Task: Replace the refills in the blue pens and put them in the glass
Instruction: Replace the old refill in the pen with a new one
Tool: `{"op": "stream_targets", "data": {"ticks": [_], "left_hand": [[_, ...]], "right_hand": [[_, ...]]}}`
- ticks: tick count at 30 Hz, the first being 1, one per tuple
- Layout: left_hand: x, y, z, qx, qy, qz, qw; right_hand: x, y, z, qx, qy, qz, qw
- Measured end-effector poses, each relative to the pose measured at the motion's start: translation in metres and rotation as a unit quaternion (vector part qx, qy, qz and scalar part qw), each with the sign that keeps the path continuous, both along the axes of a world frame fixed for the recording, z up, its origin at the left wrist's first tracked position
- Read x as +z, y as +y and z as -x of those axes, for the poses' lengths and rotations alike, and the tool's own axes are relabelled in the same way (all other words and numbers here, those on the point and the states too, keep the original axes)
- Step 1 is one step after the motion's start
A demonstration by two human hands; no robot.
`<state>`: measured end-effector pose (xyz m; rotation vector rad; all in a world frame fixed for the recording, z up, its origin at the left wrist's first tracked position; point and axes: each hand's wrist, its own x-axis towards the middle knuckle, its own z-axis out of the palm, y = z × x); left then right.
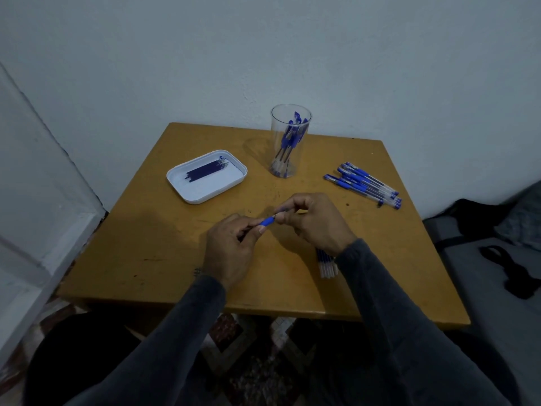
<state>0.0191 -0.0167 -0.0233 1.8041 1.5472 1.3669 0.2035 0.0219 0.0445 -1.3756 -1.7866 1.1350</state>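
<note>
Wood table [146, 253], yellow-brown with small dark marks, stands in a corner against pale walls; patterned floor shows below it, and a grey seat with a black bag [468, 215] is on the right. Both hands are above the table middle. The left hand [231, 247] has fingers curled round a pen [268, 221], pinching its blue grip. The right hand [313, 221] pinches the pen's tip end with thumb and fingers. The glass [288, 142] stands at the far side with blue pens inside. A white tray [205, 197] left of it holds dark refills [206, 170]. More pens [363, 184] lie at the right. Clear barrels [328, 265] lie just under the right wrist. Writing on the pens is too small to read.
</note>
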Motion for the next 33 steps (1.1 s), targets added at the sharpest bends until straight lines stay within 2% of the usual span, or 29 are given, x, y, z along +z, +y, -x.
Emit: {"op": "stream_targets", "data": {"ticks": [3,6,11,12,13,15,16,17,19,23,26,28,31,33], "left_hand": [[0.0,0.0,0.0,0.002,0.006,-0.007,1.0],[-0.001,0.0,0.001,0.004,0.016,-0.011,1.0],[-0.001,0.001,0.0,0.033,0.0,-0.02,0.999],[-0.001,0.001,0.0,0.051,-0.019,-0.018,0.998],[-0.001,0.002,0.001,0.067,-0.034,-0.017,0.997],[-0.001,0.002,0.001,0.083,-0.044,-0.017,0.995],[-0.001,0.003,0.002,0.084,-0.045,-0.015,0.995],[-0.001,0.003,0.001,0.083,-0.045,-0.013,0.995],[-0.001,0.003,0.001,0.081,-0.046,-0.01,0.996],[-0.001,0.003,0.001,0.08,-0.046,-0.005,0.996],[-0.002,0.003,0.002,0.061,-0.051,-0.01,0.997],[-0.002,0.002,0.002,0.045,-0.055,-0.01,0.997],[-0.003,0.002,0.002,0.04,-0.044,-0.011,0.998],[-0.002,0.002,0.001,0.036,-0.035,-0.007,0.999]], "right_hand": [[-0.004,0.003,0.004,-0.026,-0.039,-0.011,0.999],[-0.005,0.005,0.007,-0.05,-0.04,0.011,0.998],[-0.003,0.004,0.01,-0.056,0.024,0.046,0.997],[-0.004,0.006,0.011,-0.05,-0.008,0.019,0.999],[-0.006,0.009,0.013,-0.042,-0.08,-0.019,0.996],[-0.009,0.015,0.017,-0.007,-0.273,-0.087,0.958],[-0.011,0.017,0.02,0.018,-0.338,-0.1,0.935],[-0.015,0.018,0.022,0.04,-0.373,-0.102,0.921],[-0.021,0.018,0.024,0.053,-0.386,-0.091,0.917],[-0.022,0.016,0.027,0.014,-0.333,-0.076,0.94],[-0.019,0.011,0.026,-0.045,-0.186,-0.061,0.98],[-0.014,0.005,0.023,-0.081,-0.048,-0.022,0.995],[-0.006,-0.001,0.02,-0.112,0.142,0.048,0.982],[-0.004,-0.003,0.018,-0.112,0.182,0.045,0.976]]}}
